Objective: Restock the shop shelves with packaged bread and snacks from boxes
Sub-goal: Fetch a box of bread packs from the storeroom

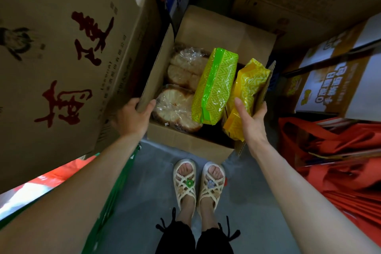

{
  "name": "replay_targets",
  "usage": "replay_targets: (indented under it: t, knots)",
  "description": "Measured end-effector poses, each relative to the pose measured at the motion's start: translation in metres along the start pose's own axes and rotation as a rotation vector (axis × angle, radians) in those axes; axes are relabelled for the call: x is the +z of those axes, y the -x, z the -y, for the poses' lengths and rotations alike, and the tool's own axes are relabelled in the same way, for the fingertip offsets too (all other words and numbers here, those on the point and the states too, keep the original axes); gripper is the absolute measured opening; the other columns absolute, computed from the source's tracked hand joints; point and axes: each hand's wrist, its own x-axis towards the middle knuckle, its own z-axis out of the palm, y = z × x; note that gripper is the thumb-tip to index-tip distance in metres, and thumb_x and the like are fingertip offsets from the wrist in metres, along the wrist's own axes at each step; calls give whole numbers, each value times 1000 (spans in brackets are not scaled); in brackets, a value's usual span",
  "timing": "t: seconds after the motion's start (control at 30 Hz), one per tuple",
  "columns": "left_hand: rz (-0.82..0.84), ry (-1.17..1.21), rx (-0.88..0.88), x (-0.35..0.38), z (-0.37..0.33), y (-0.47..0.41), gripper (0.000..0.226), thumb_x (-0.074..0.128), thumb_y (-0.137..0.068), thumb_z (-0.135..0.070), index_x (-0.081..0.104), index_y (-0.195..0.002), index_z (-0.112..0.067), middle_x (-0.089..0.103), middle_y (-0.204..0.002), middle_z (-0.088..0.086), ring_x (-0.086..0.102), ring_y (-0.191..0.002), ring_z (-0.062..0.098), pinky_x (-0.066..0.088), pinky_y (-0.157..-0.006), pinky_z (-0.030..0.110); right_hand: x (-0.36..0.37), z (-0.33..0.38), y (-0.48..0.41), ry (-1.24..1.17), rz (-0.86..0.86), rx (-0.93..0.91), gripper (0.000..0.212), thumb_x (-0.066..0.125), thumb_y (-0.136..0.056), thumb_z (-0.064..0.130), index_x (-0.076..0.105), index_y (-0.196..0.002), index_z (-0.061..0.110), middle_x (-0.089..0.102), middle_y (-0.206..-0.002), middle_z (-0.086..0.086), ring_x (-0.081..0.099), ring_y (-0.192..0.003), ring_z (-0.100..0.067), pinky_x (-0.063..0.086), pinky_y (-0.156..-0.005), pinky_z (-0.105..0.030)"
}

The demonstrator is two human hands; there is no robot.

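— What is lying in the open cardboard box (pixel 185 142)?

— Round breads (pixel 177 107) in crinkly clear film are stacking up on its left side. A glossy green zigzag packet (pixel 214 86) is standing tilted in the middle, and a puffy yellow packet (pixel 247 86) is leaning against the right wall.

— How are the hands holding it?

— The left hand (pixel 132 117) is clamping the left flap's raw corrugated edge, thumb inside. The right hand (pixel 252 119) is wrapping the right wall, thumb lying against the yellow packet.

— Is there room around it?

— Little. A big printed carton (pixel 61 57) is crowding the left and red bags (pixel 329 161) the right, leaving only a grey floor (pixel 156 181) strip by the sandals (pixel 185 181).
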Motion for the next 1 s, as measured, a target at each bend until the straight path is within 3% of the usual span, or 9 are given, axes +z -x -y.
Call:
replay_targets:
  t: [0.1, 0.2, 0.27, 0.37, 0.47, 0.6, 0.7, 0.87, 1.0]
  knots:
    - [92, 39, 71, 1, -13, -11, 45, 55, -90, -53, 60, -121, -20, 61, -105, -7, 59, -106, 20, 45, -94, 39, -3, -6, -5, -37, -91, -14, 98, 56, -78, 73, 13, -154, 27, 38, -152, -3, 38, -138, -27, 31, -113, -50]
    - [142, 115, 125, 7, -31, -25, 41, 57, -94, -37, 56, -130, -16, 55, -108, -7, 55, -98, 11, 43, -74, 19, -9, -9, -12, -14, -171, -41, 73, 52, -89, 62, 34, -148, 24, 52, -140, -2, 48, -129, -25, 36, -110, -48]
    - [165, 142, 135, 12, -40, -36, 40, 56, -95, -37, 56, -131, -19, 58, -112, -7, 55, -102, 11, 47, -80, 23, -14, -9, -16, 29, -199, -66, 60, 47, -94, 55, 40, -145, 23, 54, -137, -2, 49, -127, -25, 36, -109, -43]
    - [170, 138, 140, 16, -45, -48, 36, 53, -97, -39, 56, -131, -26, 63, -122, -1, 54, -117, 18, 45, -102, 41, -20, -10, -25, 80, -227, -88, 50, 43, -99, 48, 49, -140, 20, 58, -133, -5, 50, -125, -27, 37, -103, -37]
    - [165, 141, 149, 20, -45, -53, 31, 47, -100, -35, 56, -128, -25, 60, -117, -3, 53, -112, 13, 44, -97, 36, -23, -11, -33, 104, -260, -84, 42, 40, -101, 43, 59, -127, 16, 63, -119, -6, 55, -116, -27, 40, -94, -34]
    - [85, 113, 170, 25, -47, -57, 23, 45, -101, -31, 63, -105, -17, 58, -87, -2, 53, -81, 10, 41, -73, 25, -24, -15, -40, 107, -320, -81, 38, 40, -102, 40, 67, -105, 13, 57, -84, 2, 55, -93, -22, 40, -84, -32]
    - [47, 101, 155, 28, -48, -59, 27, 45, -101, -32, 53, -77, -23, 47, -68, -4, 43, -61, 6, 34, -58, 21, -25, -18, -44, 115, -388, -73, 35, 39, -103, 36, 60, -78, 21, 48, -68, 6, 50, -84, -22, 35, -76, -29]
    - [-6, 122, 135, 27, -50, -61, 36, 45, -101, -31, 45, -67, -22, 41, -65, -2, 39, -59, 7, 34, -60, 23, -23, -15, -40, 167, -421, -118, 39, 39, -104, 30, 66, -107, 3, 65, -96, -18, 57, -101, -34, 40, -86, -37]
    - [12, 143, 122, 22, -50, -55, 33, 45, -101, -31, 46, -69, -23, 41, -67, -3, 40, -59, 7, 33, -59, 19, -30, -15, -35, 205, -418, -159, 39, 39, -104, 29, 66, -100, 1, 60, -87, -15, 55, -102, -40, 37, -83, -39]
